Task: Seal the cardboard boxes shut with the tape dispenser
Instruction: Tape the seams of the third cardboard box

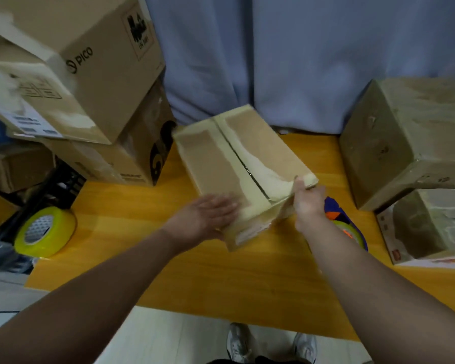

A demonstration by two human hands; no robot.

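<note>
Left stack [95, 82], right boxes [405, 143] flank; table [195, 285] front free.

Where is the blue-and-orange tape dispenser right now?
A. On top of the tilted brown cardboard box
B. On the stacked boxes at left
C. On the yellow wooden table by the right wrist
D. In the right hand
C: the blue-and-orange tape dispenser lies on the yellow wooden table, partly behind the right hand, which grips the brown cardboard box.
</note>
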